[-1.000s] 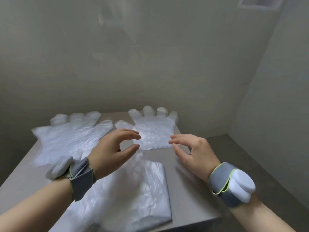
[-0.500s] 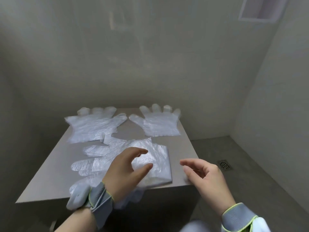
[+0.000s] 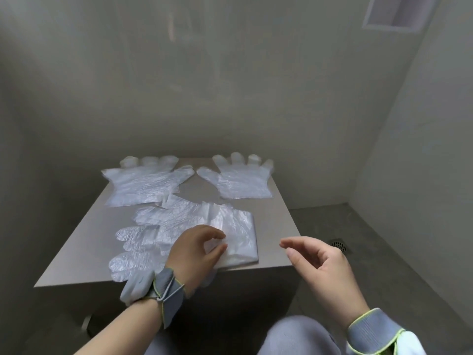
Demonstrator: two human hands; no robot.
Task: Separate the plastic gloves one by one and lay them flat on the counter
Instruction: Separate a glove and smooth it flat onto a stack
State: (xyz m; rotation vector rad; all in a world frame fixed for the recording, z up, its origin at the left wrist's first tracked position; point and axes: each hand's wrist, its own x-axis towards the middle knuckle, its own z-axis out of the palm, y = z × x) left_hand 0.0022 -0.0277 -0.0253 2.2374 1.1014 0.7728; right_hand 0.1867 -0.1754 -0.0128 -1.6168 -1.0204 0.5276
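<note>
A stack of clear plastic gloves [image 3: 179,226] lies at the front of the grey counter [image 3: 76,242], fingers pointing left. Two separate gloves lie flat at the back: one at the left [image 3: 146,185] and one at the right [image 3: 243,180]. My left hand [image 3: 197,249] rests over the stack's cuff end, thumb and forefinger curled close to the plastic; whether they pinch it is unclear. My right hand [image 3: 317,262] hovers off the counter's front right corner, fingers apart and holding nothing.
Grey walls close in behind and on both sides of the counter. To the right the floor drops away, with a round drain [image 3: 339,244] in it. My knees [image 3: 294,336] show at the bottom edge.
The view pulled back and up from the counter. Both hands drew toward its front edge; the left settled on the stack's cuff end and the right moved off the right corner.
</note>
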